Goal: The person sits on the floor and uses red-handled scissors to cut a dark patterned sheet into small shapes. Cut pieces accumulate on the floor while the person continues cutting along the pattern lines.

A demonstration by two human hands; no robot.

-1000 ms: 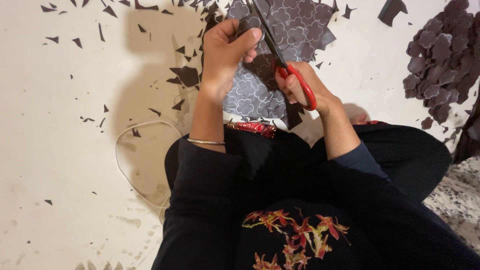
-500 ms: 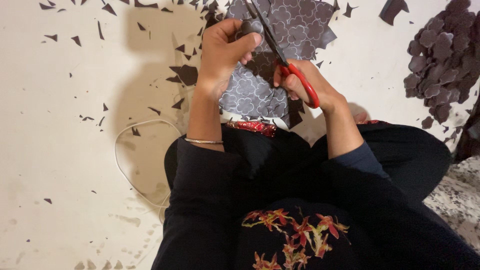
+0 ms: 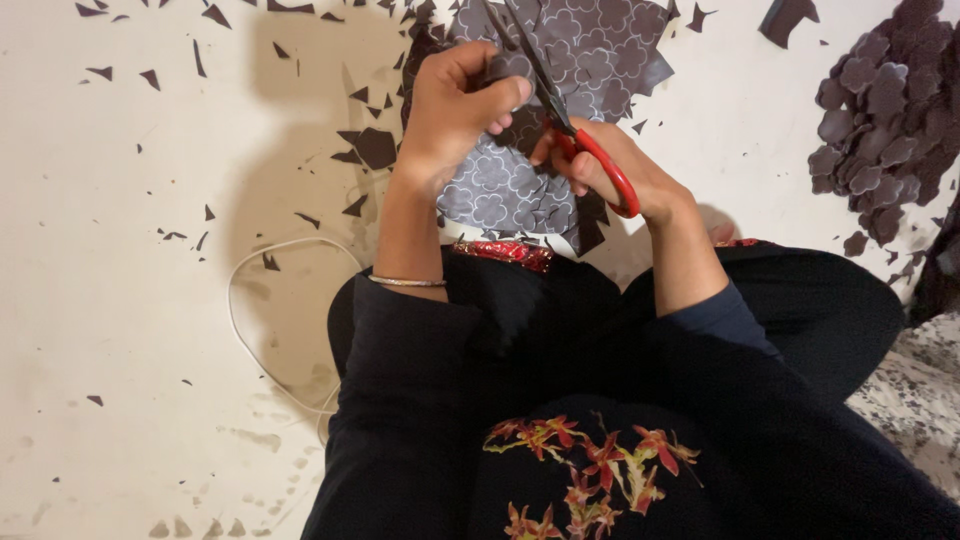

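Note:
My left hand [image 3: 450,110] pinches a small piece of the dark sheet [image 3: 590,50], which is printed with pale flower outlines and hangs down over my lap. My right hand [image 3: 610,165] grips red-handled scissors [image 3: 560,115], their blades pointing up and away into the sheet beside my left fingers. A thin bangle [image 3: 405,282] sits on my left wrist. Both forearms rise from dark sleeves.
Dark paper scraps [image 3: 370,145] litter the pale floor [image 3: 120,300]. A heap of cut flower shapes [image 3: 880,110] lies at the right. A white cord [image 3: 245,320] loops on the floor at the left. My dark clothing with red embroidery [image 3: 590,465] fills the bottom.
Both hands, the sheet and the scissors have shifted very slightly; the blades stay in the sheet by my left fingers.

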